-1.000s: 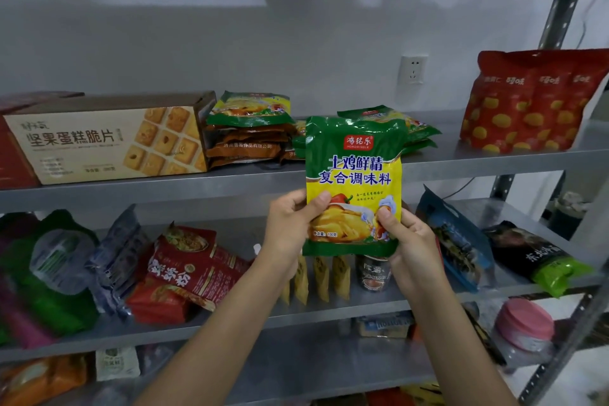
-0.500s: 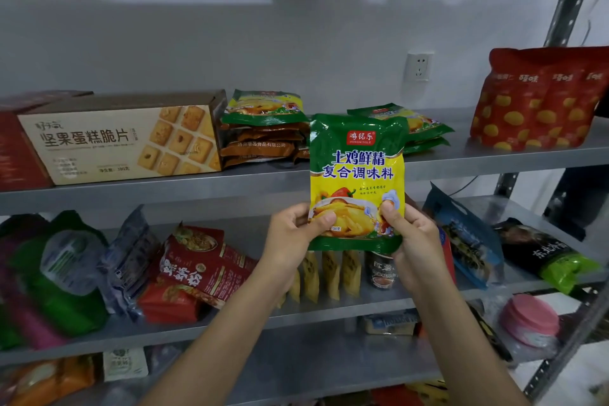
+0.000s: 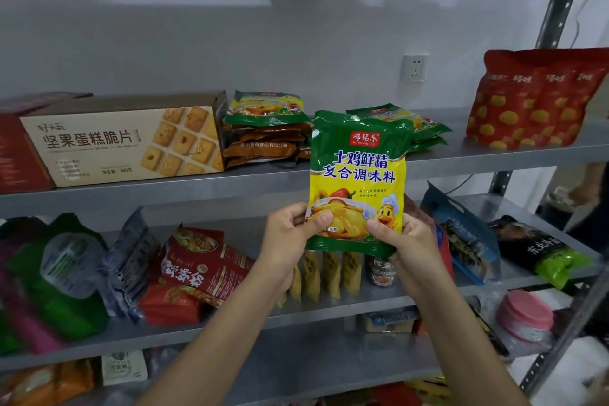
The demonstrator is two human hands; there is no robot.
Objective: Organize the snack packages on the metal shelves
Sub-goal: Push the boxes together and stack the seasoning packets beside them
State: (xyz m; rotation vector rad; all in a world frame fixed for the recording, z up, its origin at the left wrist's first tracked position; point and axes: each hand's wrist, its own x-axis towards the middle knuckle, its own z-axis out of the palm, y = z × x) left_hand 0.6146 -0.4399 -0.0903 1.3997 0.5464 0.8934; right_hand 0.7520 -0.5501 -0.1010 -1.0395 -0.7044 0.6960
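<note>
— What step is this?

— A placing step, I'd judge. The metal shelves (image 3: 164, 194) are loaded, and the biscuit box (image 3: 99, 145) lies on the upper tier. Just right of that box sits a stack of green-and-yellow packets (image 3: 267, 109). A second, lower pile (image 3: 425, 128) lies farther right of it.

— And the one being handled?

— The seasoning packet (image 3: 359, 175) is held upright in front of the shelf edge, right of the box and slightly lower, between the two piles. It matches them, so the next move likely calls for lifting it over the edge and laying it flat on one pile.

— How does it look?

— Glossy and plump, with green bands top and bottom, a yellow middle and a roast chicken printed low.

— The hands?

— The left hand (image 3: 286, 241) and right hand (image 3: 412, 247) each pinch a bottom corner, thumbs (image 3: 321, 219) in front, fingers curled behind.
</note>
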